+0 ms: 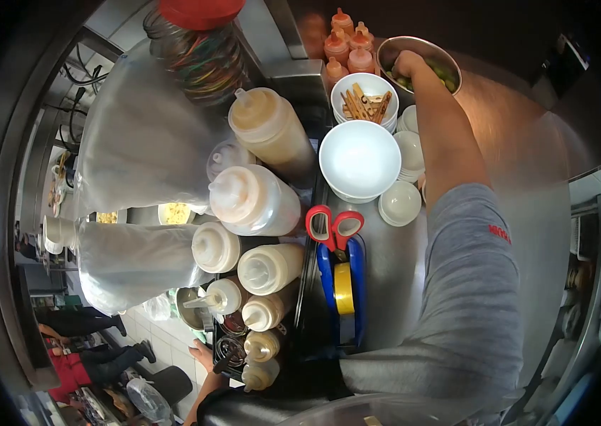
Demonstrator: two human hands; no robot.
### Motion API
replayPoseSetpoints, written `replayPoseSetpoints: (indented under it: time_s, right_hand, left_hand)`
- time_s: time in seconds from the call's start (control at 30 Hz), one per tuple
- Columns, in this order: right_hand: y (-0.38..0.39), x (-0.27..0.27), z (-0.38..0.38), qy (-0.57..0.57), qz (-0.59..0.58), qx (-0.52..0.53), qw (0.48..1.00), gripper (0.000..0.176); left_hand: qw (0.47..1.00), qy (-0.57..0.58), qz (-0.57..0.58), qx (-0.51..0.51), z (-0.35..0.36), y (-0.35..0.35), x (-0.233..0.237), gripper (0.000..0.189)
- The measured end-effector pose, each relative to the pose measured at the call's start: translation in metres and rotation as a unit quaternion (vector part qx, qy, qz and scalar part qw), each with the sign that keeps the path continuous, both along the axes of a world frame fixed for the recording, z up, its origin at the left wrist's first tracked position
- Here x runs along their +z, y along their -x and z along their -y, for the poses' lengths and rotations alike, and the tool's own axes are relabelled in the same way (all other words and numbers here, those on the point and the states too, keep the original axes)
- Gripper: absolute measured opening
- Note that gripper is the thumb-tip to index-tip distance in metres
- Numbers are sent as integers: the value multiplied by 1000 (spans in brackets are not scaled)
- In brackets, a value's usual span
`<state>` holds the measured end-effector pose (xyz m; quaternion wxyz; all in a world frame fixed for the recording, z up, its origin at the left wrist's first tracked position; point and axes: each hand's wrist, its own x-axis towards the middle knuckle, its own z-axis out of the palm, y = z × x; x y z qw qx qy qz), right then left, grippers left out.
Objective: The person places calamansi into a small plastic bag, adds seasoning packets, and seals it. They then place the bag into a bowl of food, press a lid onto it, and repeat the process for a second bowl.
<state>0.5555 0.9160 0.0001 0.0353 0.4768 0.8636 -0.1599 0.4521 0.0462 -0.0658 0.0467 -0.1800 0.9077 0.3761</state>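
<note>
My right hand (407,64) reaches into a round metal bowl (459,71) at the top, its fingers bunched downward. Green pieces that look like cut limes (446,77) lie in the bowl; what the fingertips grip is hidden. Low on the left, my left hand (204,353) is beside the black tray (304,284) of squeeze bottles, fingers stretched out and nothing visible in them. Close to my right forearm stand small white bowls (400,204), a larger white bowl (360,160) and a bowl of brown sticks (363,105).
Red-handled scissors (334,226) and a blue tape dispenser (359,298) with yellow tape lie beside the tray. Orange sauce bottles (349,42) stand behind the bowls. Tall squeeze bottles (254,202) and plastic-wrapped stacks (144,142) fill the left. Other people (77,362) are beyond.
</note>
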Motion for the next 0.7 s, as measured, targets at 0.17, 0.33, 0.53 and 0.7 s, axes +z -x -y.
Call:
replayPoseSetpoints:
  time_s: [0.17, 0.33, 0.53, 0.7]
  right_hand:
    - [1, -13, -1, 15, -57, -2, 998, 34]
    - [9, -17, -4, 15, -23, 47, 999, 41]
    - [-25, 29, 16, 203, -452, -146, 856, 23]
    - [-75, 79, 8, 402, -680, -170, 590, 17]
  left_hand:
    - [1000, -13, -5, 1, -14, -9, 10, 78]
    - [1000, -11, 0, 4, -24, -11, 20, 79]
    - [998, 50, -29, -21, 0, -3, -2, 79]
    - [1000, -1, 7, -14, -18, -8, 17, 78]
